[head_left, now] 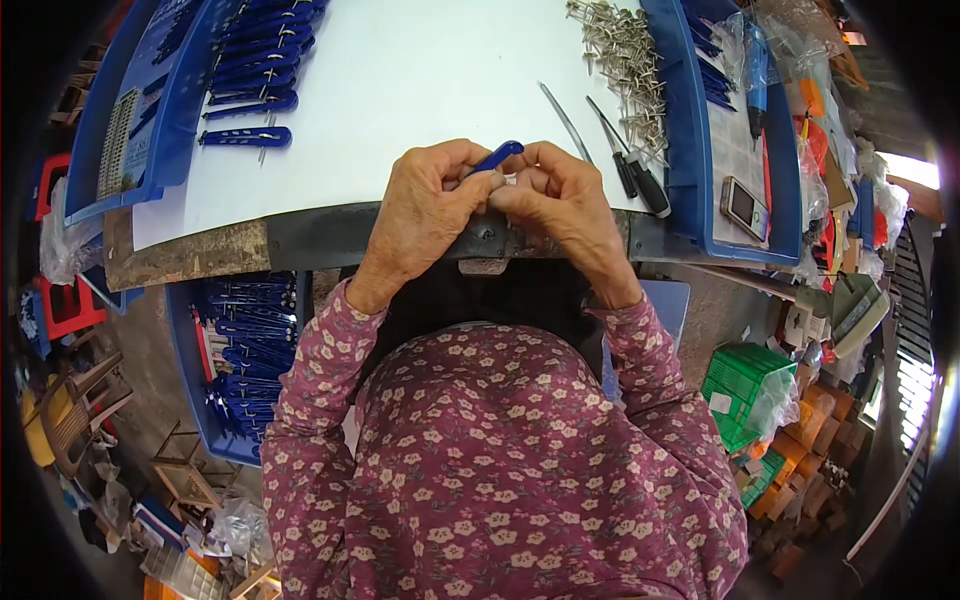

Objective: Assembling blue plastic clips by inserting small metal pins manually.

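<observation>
A blue handle piece [507,149] is pinched between thumb and fingers of the left hand [422,208]. The right hand [572,202] is held against the left fingertips, its fingers drawn together; what is gripped there cannot be told. Just right of it, black-handled tools [651,187] are laid; beyond them metal pins [622,62] are heaped. Well left of the left hand, blue pieces [262,101] are lined up.

the left hand [428,205] and right hand [565,200] cover the lower end of the blue handle [500,154], and what lies between them is too small to tell. the upper edge cuts off the row of blue pieces [265,58] and the heap of metal pins [625,60]. the table [420,80] and left sleeve [325,365] partly hide the low blue bin [186,365].
</observation>
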`<state>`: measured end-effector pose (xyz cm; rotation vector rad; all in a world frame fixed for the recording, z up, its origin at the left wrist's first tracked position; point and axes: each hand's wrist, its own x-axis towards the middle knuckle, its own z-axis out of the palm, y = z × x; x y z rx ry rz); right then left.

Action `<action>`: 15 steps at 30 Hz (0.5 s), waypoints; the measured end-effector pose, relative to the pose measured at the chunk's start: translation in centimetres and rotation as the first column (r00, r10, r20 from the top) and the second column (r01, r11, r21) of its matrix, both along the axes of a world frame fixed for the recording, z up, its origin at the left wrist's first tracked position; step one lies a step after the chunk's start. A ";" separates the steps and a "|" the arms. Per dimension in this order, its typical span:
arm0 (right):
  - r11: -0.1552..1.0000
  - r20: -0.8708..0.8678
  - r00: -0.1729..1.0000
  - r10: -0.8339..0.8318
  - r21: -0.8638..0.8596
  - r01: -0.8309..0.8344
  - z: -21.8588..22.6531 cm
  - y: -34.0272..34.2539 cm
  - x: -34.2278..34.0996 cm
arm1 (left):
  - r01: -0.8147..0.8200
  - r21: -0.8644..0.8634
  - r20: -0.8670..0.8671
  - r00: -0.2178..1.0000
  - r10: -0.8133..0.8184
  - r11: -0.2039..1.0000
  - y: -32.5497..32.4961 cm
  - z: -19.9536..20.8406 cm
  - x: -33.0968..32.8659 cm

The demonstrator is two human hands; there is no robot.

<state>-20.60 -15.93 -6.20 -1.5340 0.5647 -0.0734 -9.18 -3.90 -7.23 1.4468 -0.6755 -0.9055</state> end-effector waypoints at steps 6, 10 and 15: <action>1.000 0.012 1.000 -0.023 -0.017 0.024 0.3 -0.3 -0.3 | 0.093 -0.006 -0.193 0.977 -0.093 0.996 -0.1 0.3 0.4; 0.985 0.115 0.992 -0.051 -0.161 0.069 0.2 -0.5 0.0 | 0.132 -0.180 -0.373 0.908 -0.191 0.975 0.2 0.4 0.7; 0.730 0.197 0.980 -0.002 -0.670 0.136 1.2 -1.3 0.0 | 0.146 -0.230 -0.405 0.884 -0.231 0.962 0.8 2.7 1.2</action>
